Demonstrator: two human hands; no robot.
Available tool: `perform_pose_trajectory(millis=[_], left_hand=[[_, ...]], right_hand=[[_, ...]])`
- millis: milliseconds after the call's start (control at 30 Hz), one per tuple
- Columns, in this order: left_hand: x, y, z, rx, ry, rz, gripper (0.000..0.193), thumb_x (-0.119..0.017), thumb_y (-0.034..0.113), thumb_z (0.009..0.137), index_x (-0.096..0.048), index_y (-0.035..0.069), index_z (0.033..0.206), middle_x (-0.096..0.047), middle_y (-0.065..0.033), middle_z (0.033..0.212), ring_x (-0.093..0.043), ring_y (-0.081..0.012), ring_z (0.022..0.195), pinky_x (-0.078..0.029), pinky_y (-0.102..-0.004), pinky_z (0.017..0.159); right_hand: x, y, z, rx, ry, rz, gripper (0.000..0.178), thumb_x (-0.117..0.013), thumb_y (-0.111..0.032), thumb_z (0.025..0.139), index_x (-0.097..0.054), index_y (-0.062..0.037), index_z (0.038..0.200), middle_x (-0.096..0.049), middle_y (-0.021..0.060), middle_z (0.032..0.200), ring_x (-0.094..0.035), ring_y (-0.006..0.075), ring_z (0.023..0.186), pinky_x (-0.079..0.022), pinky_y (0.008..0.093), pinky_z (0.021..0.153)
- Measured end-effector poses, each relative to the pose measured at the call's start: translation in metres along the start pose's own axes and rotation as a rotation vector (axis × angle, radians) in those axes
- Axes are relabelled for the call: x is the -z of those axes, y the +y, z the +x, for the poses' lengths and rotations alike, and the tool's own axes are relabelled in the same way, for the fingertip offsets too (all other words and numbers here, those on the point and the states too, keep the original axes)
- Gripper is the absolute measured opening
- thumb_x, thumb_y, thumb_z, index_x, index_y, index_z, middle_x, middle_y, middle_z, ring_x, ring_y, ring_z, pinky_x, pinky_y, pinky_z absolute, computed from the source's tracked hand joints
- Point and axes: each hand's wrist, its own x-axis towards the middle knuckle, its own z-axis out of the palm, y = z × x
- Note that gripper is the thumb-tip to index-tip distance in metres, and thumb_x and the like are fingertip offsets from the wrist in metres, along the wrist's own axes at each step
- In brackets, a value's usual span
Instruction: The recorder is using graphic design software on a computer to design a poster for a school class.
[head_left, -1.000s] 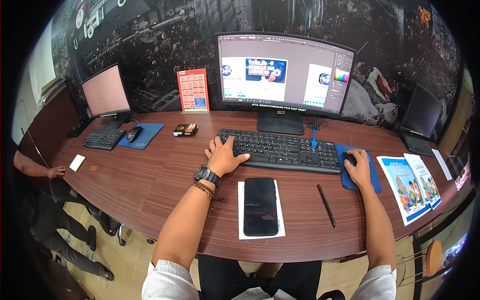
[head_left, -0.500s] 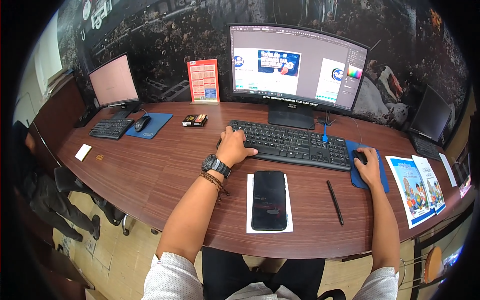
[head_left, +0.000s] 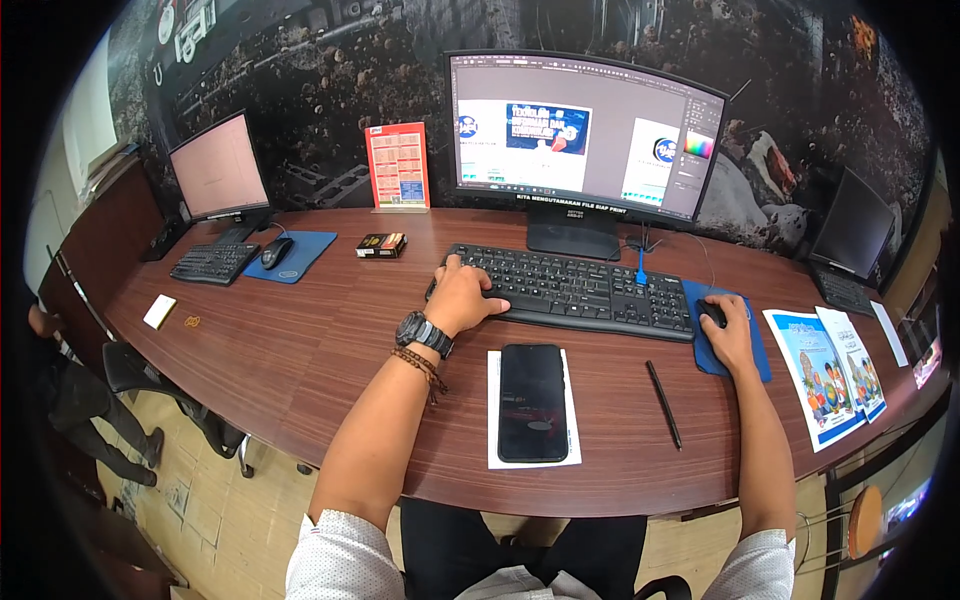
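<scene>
Keyboard (head_left: 575,290) forms the clock's centre, lying flat on the brown desk (head_left: 320,340). At its 9 o'clock end, the left hand (head_left: 462,300) rests with fingers loosely bent over the keys and thumb apart from them, clamped on nothing; a fingertip could press a wrong key, since they sit close together. At 3 o'clock, the right hand (head_left: 730,330) curls around a black mouse (head_left: 711,314) on a blue pad (head_left: 707,352); a wide sweep could carry the mouse past the pad's edge. The cable with a blue end (head_left: 641,270), toward 2 o'clock, could snag if the keyboard shifts. A black pen (head_left: 664,405), loose at 5 o'clock, could roll if the right forearm (head_left: 762,450) swings inward. The phone (head_left: 530,405), at 6 o'clock on white paper (head_left: 573,440), could slide if bumped.
</scene>
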Motion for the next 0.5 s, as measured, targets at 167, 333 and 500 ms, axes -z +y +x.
perform_pose_trajectory(millis=[167,333,500], left_hand=[[-0.001,0.002,0.001,0.002,-0.046,0.003,0.047,-0.087,0.037,0.070,-0.075,0.005,0.103,-0.048,-0.0257,0.128,-0.047,-0.0456,0.121,-0.045,-0.0483,0.103],[-0.008,0.009,-0.003,0.058,0.028,-0.037,0.061,-0.085,0.043,0.072,-0.069,0.003,0.115,-0.042,-0.0271,0.136,-0.037,-0.0462,0.130,-0.036,-0.0559,0.107],[-0.009,0.005,-0.007,0.089,0.097,0.031,0.086,-0.083,0.052,0.072,-0.053,0.006,0.138,-0.036,-0.0291,0.142,-0.029,-0.0468,0.135,-0.026,-0.0661,0.108]], right_hand=[[-0.001,0.001,-0.001,0.001,0.002,0.003,0.033,-0.070,-0.014,0.079,-0.065,-0.0042,0.111,-0.057,0.0144,0.113,-0.056,0.0326,0.110,-0.045,0.0395,0.097],[0.000,0.002,-0.002,-0.016,0.005,-0.015,0.033,-0.070,-0.013,0.079,-0.066,-0.0047,0.110,-0.056,0.0145,0.114,-0.056,0.0330,0.111,-0.044,0.0398,0.098],[-0.001,0.000,-0.002,0.008,0.012,-0.014,0.032,-0.071,-0.015,0.080,-0.066,-0.0045,0.110,-0.056,0.0146,0.114,-0.057,0.0331,0.110,-0.045,0.0396,0.097]])
